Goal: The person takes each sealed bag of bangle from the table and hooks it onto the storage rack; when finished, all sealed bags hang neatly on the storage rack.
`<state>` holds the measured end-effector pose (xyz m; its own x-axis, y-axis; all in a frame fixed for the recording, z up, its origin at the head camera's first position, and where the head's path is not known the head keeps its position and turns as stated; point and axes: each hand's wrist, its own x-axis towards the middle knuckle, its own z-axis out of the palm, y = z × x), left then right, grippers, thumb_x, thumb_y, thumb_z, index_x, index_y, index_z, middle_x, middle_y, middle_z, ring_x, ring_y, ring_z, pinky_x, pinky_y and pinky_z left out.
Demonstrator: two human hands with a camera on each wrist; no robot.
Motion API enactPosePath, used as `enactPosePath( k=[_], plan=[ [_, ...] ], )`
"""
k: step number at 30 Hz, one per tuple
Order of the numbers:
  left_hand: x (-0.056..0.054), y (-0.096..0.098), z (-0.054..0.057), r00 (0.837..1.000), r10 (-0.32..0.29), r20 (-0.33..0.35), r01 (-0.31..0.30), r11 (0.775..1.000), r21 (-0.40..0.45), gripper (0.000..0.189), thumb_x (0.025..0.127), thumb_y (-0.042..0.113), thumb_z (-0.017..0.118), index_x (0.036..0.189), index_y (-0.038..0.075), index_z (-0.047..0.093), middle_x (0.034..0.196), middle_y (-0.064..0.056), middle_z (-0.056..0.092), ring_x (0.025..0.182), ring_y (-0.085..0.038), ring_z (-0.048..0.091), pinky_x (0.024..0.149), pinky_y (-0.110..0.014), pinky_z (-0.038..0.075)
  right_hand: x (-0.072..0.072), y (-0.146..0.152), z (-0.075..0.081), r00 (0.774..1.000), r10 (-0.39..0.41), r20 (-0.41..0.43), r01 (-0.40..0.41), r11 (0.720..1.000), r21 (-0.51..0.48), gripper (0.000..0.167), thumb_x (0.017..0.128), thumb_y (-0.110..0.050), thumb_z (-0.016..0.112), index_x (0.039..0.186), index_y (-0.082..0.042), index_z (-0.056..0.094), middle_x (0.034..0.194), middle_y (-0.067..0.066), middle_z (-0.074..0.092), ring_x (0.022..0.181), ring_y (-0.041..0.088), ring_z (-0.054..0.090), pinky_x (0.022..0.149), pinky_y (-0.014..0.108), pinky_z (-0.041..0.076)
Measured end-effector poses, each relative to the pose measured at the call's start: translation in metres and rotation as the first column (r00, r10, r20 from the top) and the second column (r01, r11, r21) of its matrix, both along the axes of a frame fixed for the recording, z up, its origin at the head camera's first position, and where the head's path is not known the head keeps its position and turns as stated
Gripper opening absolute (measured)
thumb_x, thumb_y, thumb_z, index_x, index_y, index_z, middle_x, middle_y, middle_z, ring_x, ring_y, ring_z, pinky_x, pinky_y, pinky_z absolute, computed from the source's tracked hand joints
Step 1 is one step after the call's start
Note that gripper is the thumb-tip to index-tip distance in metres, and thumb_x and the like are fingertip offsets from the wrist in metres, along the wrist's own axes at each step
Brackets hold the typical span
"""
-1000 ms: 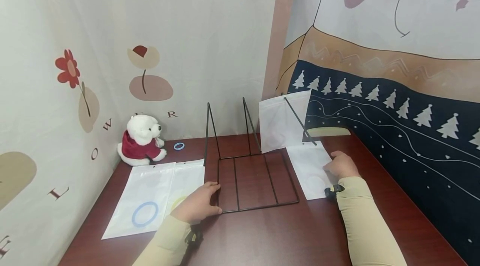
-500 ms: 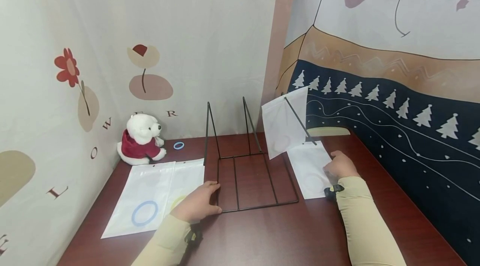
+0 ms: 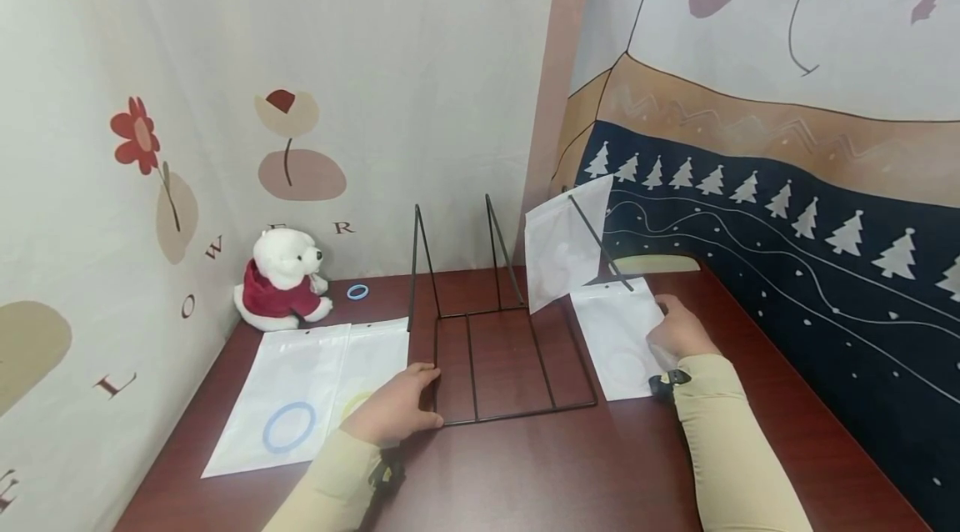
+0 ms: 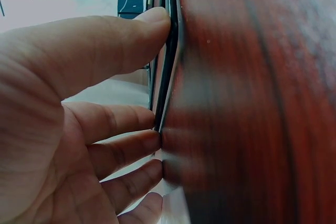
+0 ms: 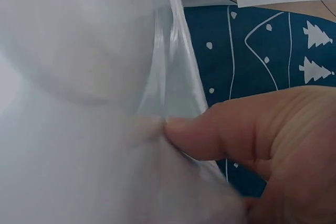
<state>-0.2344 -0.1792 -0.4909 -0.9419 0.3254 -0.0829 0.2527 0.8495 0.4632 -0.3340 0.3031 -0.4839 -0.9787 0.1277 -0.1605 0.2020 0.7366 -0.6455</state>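
A black wire rack (image 3: pixel 512 415) with upright arms stands on the table. At its front left corner my left hand (image 3: pixel 397 407) touches the frame; in the left wrist view the thumb (image 4: pixel 155 17) and fingertips rest against the black wire (image 4: pixel 170 40). My right hand (image 3: pixel 682 332) pinches the right edge of a frosted white plastic zip bag (image 3: pixel 611 332), which shows a faint pale ring inside. Seen from the right wrist, the thumb (image 5: pixel 194 132) presses on the bag's film, and the fingers behind it show only dimly. Another white bag (image 3: pixel 566 244) hangs from the rack's right arm.
Two flat white bags lie at the left, one with a blue ring (image 3: pixel 288 428) and one with a yellow ring (image 3: pixel 356 404) partly behind my left hand. A plush white bear (image 3: pixel 283 286) and a small blue ring (image 3: pixel 357 292) sit near the back wall. Patterned cloth (image 3: pixel 787 282) borders the right side.
The hanging bag has swung and turned on the rack's arm. The bag in my right hand has shifted slightly left at its top. My left hand and the rack stay put.
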Motion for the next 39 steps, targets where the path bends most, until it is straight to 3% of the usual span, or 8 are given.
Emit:
enactPosePath(
  k=[8, 13, 20, 29, 39],
  plan=[
    [0.001, 0.001, 0.001, 1.0, -0.004, 0.0, 0.004, 1.0, 0.007, 0.08, 0.081, 0.022, 0.087, 0.147, -0.009, 0.054, 0.155, -0.026, 0.05, 0.145, -0.044, 0.048, 0.121, -0.057, 0.04, -0.003, 0.008, -0.001, 0.992, 0.099, -0.077, -0.102, 0.994, -0.032, 0.084, 0.088, 0.006, 0.054, 0.165, 0.0, 0.021, 0.163, 0.037, 0.03, 0.136, 0.053, 0.043, 0.12, 0.072, 0.032],
    [0.001, 0.0, -0.001, 1.0, -0.004, -0.002, 0.004, 1.0, 0.008, 0.08, 0.08, 0.022, 0.088, 0.147, -0.008, 0.055, 0.155, -0.026, 0.05, 0.145, -0.044, 0.049, 0.121, -0.057, 0.041, -0.003, 0.01, 0.001, 0.981, 0.16, -0.107, -0.163, 0.986, -0.025, 0.082, 0.086, 0.008, 0.052, 0.164, -0.001, 0.028, 0.164, 0.037, 0.029, 0.137, 0.052, 0.039, 0.121, 0.074, 0.028],
    [-0.001, -0.001, -0.002, 1.0, -0.009, -0.007, 0.009, 1.0, 0.0, 0.081, 0.08, 0.023, 0.088, 0.146, -0.008, 0.055, 0.155, -0.026, 0.05, 0.144, -0.044, 0.049, 0.121, -0.057, 0.041, 0.004, 0.008, 0.012, 0.963, 0.23, -0.143, -0.228, 0.973, 0.034, 0.073, 0.089, 0.006, 0.049, 0.16, -0.004, 0.04, 0.162, 0.032, 0.037, 0.14, 0.051, 0.04, 0.119, 0.074, 0.03],
    [-0.001, -0.002, -0.004, 1.0, -0.01, -0.006, 0.01, 1.0, 0.005, 0.081, 0.08, 0.023, 0.088, 0.147, -0.008, 0.055, 0.155, -0.026, 0.05, 0.145, -0.044, 0.048, 0.121, -0.057, 0.041, 0.004, 0.008, 0.015, 0.969, 0.193, -0.157, -0.198, 0.98, -0.012, 0.067, 0.09, 0.003, 0.05, 0.156, -0.004, 0.047, 0.16, 0.031, 0.041, 0.137, 0.049, 0.043, 0.12, 0.072, 0.031],
    [-0.001, -0.002, -0.004, 1.0, -0.01, -0.001, 0.01, 1.0, 0.011, 0.081, 0.081, 0.023, 0.088, 0.147, -0.008, 0.054, 0.156, -0.026, 0.049, 0.145, -0.044, 0.048, 0.121, -0.057, 0.041, 0.003, 0.009, 0.016, 0.967, 0.17, -0.19, -0.182, 0.982, -0.048, 0.049, 0.101, -0.012, 0.061, 0.148, -0.002, 0.056, 0.155, 0.029, 0.048, 0.142, 0.05, 0.042, 0.119, 0.07, 0.034]
  ],
)
